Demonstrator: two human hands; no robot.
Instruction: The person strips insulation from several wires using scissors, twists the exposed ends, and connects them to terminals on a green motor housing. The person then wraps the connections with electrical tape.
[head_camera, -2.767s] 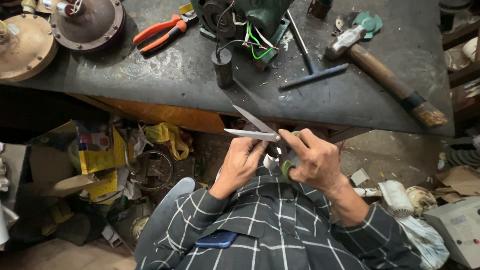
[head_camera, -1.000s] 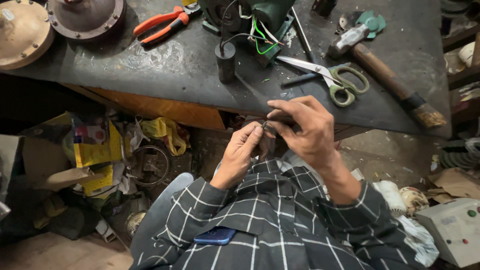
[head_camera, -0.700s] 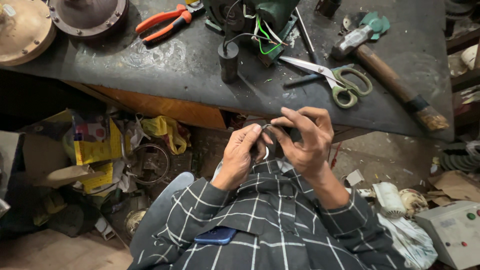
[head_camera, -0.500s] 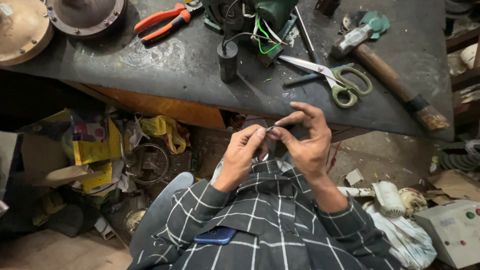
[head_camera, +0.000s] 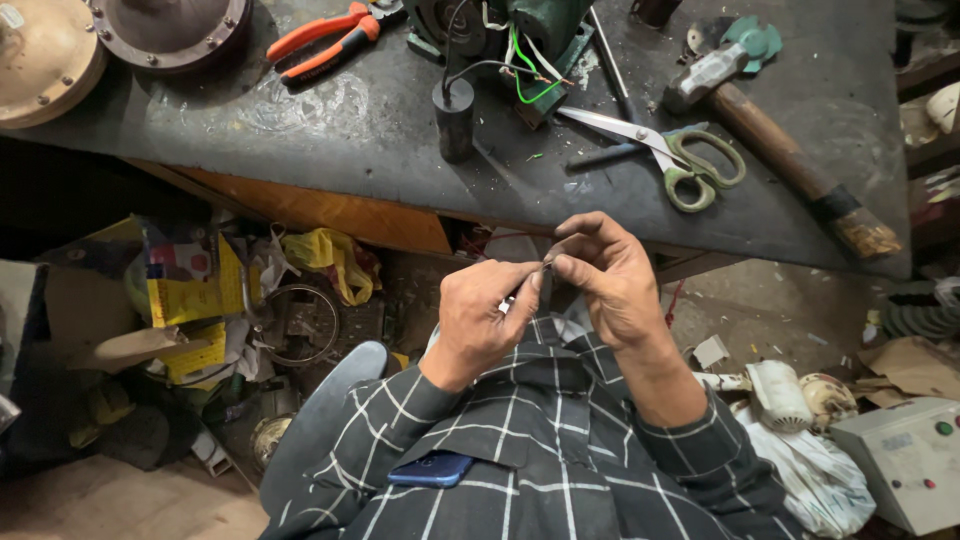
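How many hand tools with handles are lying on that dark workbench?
3. Orange-handled pliers lie at the top left, green-handled scissors right of centre, and a wooden-handled hammer at the far right. Others may be hidden behind the green motor.

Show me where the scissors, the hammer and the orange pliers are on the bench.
scissors (head_camera: 700, 170), head view, on the green handle loops.
hammer (head_camera: 775, 150), head view, on the wooden handle.
orange pliers (head_camera: 320, 40), head view, on the orange grips.
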